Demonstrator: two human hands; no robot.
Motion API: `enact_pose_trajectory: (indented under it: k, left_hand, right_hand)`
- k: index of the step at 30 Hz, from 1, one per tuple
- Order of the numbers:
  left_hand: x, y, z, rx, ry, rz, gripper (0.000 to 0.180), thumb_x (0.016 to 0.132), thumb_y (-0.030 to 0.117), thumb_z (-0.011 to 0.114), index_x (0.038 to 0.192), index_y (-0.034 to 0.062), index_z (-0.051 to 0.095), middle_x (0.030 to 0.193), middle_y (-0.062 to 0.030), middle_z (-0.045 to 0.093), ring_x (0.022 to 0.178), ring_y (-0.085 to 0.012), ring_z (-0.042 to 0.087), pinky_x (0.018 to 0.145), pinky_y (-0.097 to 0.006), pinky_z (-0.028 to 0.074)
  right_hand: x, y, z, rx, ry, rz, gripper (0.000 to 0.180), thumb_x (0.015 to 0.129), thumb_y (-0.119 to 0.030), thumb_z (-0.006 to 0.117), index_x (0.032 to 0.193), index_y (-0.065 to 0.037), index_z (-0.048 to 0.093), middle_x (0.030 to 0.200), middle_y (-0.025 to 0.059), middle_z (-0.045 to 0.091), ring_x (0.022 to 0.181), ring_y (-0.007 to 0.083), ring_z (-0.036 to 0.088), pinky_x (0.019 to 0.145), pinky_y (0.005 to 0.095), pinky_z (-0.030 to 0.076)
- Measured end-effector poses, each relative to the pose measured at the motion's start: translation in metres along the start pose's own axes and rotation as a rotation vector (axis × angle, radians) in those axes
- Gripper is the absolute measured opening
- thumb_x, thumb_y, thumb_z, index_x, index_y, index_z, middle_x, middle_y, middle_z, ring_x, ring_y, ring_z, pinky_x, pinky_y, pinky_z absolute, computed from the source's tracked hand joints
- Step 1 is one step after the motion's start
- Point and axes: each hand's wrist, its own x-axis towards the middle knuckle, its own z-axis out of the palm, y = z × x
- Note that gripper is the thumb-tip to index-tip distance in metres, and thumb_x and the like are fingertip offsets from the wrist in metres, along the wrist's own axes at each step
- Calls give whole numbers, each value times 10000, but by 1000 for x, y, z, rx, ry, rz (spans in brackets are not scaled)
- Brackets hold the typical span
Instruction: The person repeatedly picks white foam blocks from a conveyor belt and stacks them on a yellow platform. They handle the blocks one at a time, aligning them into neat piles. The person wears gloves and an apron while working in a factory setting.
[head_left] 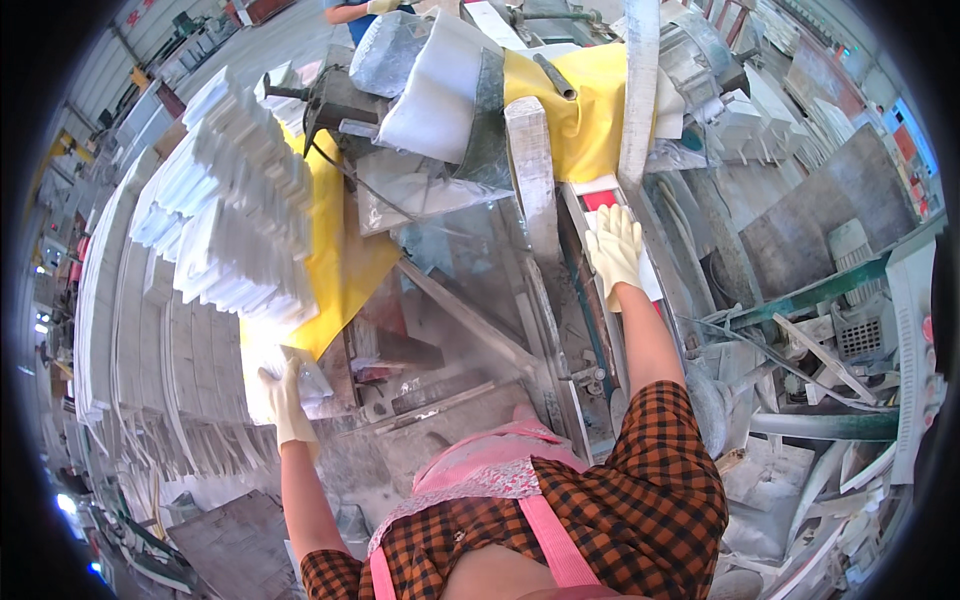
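Observation:
My right hand (615, 248), in a cream glove, lies flat with fingers stretched over a white strip (649, 272) in a narrow track. A red band (600, 199) shows beyond the fingertips. Low on the left, my gloved left hand (286, 402) has its thumb and fingers about a bright white slab (268, 356); glare blurs the slab's outline. Clear plastic wrap (314, 380) is beside that hand. Just beyond it rises a tall stack of thin white slabs (235, 235), bordered by a yellow sheet (335, 250).
A yellow cover (575, 120) drapes the machine ahead, between upright bars (640, 90). A wooden bar (465, 315) slants between my arms. Scrap pieces and a plastic crate (862, 338) lie at right. Another person's gloved hand (383, 6) shows at the top edge.

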Motion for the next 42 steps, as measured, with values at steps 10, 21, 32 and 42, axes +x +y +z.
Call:
enact_pose_trajectory:
  k: [10, 21, 32, 42]
  left_hand:
    - [-47, 53, -12, -72, -53, -90, 876, 809, 350, 733, 1524, 10, 358, 1455, -176, 500, 1299, -298, 498, 1090, -384, 384]
    - [-53, 46, -13, -98, -7, -35, 801, 814, 387, 708, 1464, 14, 425, 1353, -195, 568, 1188, -296, 554, 1021, -415, 424]
    - [-31, 29, -11, 13, -50, 129, 714, 849, 437, 719, 1309, -75, 529, 1135, -203, 641, 1048, -298, 607, 945, -397, 469]
    - [-36, 32, -10, -145, -123, 88, 690, 849, 400, 730, 1331, -40, 509, 1274, -202, 599, 1127, -304, 583, 1002, -407, 447]
  right_hand:
    - [-80, 17, -19, 0, -19, 4, 640, 1037, -397, 450, 1603, -124, 327, 1670, 128, 284, 1551, 294, 227, 1269, 472, 107]
    - [-91, 53, -53, 403, -160, -100, 555, 981, -351, 550, 1447, -50, 530, 1533, 169, 487, 1445, 321, 423, 1198, 421, 326]
    - [-196, 53, -107, -86, -187, -236, 1042, 687, -161, 837, 1576, -30, 309, 1616, 185, 346, 1515, 305, 316, 1239, 441, 266]
    - [-198, 54, -63, -257, 1, -198, 667, 911, -78, 471, 1555, 12, 323, 1594, 205, 382, 1503, 289, 348, 1256, 451, 229]
